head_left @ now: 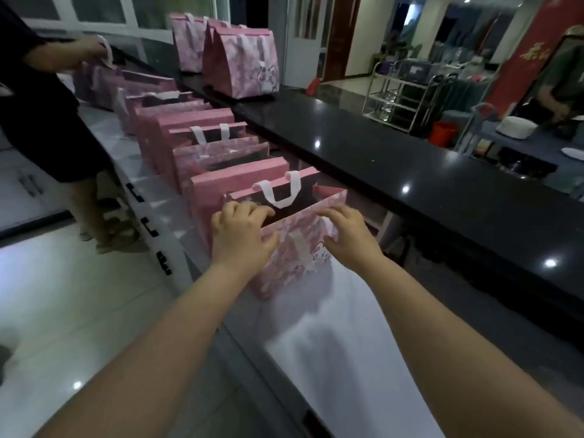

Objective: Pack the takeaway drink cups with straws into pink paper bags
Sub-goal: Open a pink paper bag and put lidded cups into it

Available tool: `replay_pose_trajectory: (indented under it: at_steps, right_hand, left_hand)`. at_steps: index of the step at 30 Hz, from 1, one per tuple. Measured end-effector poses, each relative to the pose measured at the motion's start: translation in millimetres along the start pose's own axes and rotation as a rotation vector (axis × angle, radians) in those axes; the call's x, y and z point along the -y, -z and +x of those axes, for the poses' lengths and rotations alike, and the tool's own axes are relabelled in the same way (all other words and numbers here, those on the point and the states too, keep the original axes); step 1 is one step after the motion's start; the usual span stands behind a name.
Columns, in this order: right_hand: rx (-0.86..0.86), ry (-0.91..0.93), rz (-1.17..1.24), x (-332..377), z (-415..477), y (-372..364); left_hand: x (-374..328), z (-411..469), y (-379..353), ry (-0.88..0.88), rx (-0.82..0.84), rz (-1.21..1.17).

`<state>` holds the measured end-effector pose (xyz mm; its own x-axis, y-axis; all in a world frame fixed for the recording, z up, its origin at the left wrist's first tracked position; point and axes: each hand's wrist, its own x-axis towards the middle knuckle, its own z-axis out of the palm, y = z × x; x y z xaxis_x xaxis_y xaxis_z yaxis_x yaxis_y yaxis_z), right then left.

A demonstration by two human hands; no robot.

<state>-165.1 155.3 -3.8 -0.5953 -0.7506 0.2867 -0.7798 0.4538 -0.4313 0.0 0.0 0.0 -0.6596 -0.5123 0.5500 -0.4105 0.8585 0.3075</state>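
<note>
Panda-printed pink paper bag (286, 267) upright on worktop (331, 349), rim gripped by left hand (241, 237) at 9 o'clock, right hand (349, 237) at 3 o'clock. Interior dark, contents indiscernible. Gold characters on red banner (534, 53), 2 o'clock, unreadable.

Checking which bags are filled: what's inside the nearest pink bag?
Inside the bag only darkness and its far white handle show; no cup or straw visible. The front wall, left hand and right hand on the rim hide the bottom.

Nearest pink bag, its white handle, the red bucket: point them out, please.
nearest pink bag (294, 251): head view, middle of its front panel.
white handle (278, 203): head view, bottom of the hanging loop.
red bucket (444, 132): head view, its side wall.
</note>
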Motion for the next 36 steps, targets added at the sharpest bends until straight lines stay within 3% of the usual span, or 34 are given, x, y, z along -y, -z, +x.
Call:
replay_pose_trajectory:
  at_steps: [7, 10, 14, 17, 22, 26, 36]
  right_hand:
    - [-0.046, -0.356, -0.031, -6.2, 53.1, -5.0]
    - [0.012, -0.356, -0.088, -17.7, 65.6, -9.9]
    - [-0.239, -0.348, 0.169, -32.7, 64.8, -11.5]
    - [-0.310, -0.401, 0.378, -35.3, 51.4, -8.3]
    - [-0.573, -0.500, 0.566, -31.6, -0.3, -0.8]
    - [-0.800, -0.587, 0.660, -38.3, -61.0, 17.1]
    - [-1.208, -0.770, 0.316, -47.3, -219.3, 66.5]
  left_hand:
    - [15.2, -5.3, -10.0, 0.190, 0.063, -0.162]
    - [17.5, -7.2, -15.9, 0.232, 0.050, -0.298]
    - [24.0, -10.6, -25.8, 0.268, 0.023, -0.513]
    - [28.0, -8.9, -33.2, 0.279, -0.006, -0.617]
    - [21.2, -0.9, -42.2, 0.235, -0.013, -0.795]
    - [-5.2, 8.8, -52.2, 0.174, 0.093, -0.938]
    - [-131.4, -4.7, -95.4, -0.282, 0.466, -1.172]
